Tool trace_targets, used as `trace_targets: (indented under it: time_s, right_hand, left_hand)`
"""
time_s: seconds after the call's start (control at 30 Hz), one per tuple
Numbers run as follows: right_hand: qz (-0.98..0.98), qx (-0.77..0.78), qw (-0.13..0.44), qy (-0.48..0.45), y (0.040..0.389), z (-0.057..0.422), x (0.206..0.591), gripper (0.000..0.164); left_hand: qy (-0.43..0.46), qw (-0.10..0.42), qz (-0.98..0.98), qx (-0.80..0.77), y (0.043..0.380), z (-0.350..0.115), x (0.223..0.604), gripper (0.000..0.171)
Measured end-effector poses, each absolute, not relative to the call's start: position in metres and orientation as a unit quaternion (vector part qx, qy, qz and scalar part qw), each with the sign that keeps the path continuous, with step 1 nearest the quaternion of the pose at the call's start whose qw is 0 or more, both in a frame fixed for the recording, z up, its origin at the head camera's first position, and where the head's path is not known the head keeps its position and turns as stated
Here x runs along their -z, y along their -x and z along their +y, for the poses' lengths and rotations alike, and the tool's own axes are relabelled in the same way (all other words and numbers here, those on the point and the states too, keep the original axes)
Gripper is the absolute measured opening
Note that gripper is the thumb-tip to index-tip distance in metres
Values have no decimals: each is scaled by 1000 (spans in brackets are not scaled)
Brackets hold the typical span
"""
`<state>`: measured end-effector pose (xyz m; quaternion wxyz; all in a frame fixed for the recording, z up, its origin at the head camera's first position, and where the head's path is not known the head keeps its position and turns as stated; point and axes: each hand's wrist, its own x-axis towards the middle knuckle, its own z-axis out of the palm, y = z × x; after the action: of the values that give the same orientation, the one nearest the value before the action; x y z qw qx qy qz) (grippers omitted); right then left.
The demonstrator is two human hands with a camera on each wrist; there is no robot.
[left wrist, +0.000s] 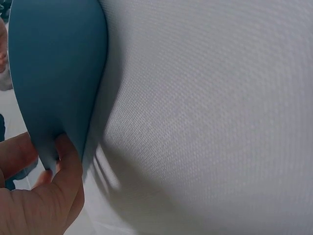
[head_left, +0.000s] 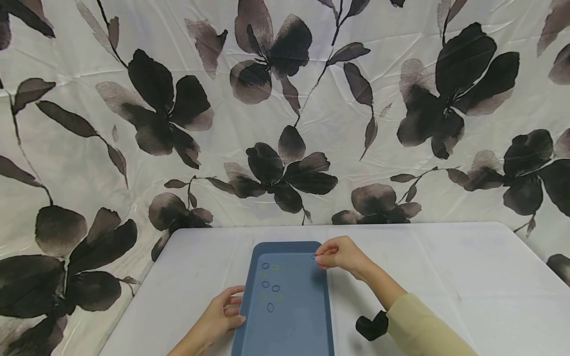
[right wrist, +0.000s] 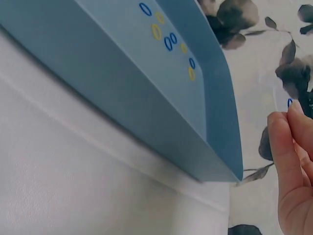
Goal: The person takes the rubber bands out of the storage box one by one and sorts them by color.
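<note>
"What do the hands hold?"

"On my remote feed, the left hand (head_left: 215, 317) pinches the tray (head_left: 303, 311) at nine o'clock, probably steadying it. The right hand (head_left: 342, 257) pinches a blue ring (right wrist: 290, 103) at the one o'clock corner (fingertips only, presumably because it's thin)."

"Inside the tray?"

"Toward eleven o'clock, blue rings (right wrist: 168, 43) and yellow rings (right wrist: 156, 32); perhaps four each, though yellow looks faint overhead."

The blue tray (head_left: 305, 309) opens upward, its raised walls (right wrist: 122, 88) blocking sideways reach.
</note>
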<state>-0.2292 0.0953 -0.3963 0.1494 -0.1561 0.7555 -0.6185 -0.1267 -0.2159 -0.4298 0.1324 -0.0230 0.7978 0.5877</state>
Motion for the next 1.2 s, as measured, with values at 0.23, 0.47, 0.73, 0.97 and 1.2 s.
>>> trace_targets:
  time_s: [0.23,0.47,0.73,0.97,1.2]
  right_hand:
    - [764,618,139,125,231,109,399,20]
    - [776,604,144,109,231,123,400,16]
    - [799,578,139,86,228,138,409,14]
    - [801,578,140,73,228,145,419,14]
    - [796,588,135,46,232,145,426,12]
  left_hand:
    - [24,138,792,-594,127,-216,431,70]
    - [18,141,785,-603,126,-218,433,70]
    - [27,137,791,-595,127,-217,433,70]
    - [27,142,790,-596,125,-216,431,70]
    - [33,143,788,-597,126,-214,428,69]
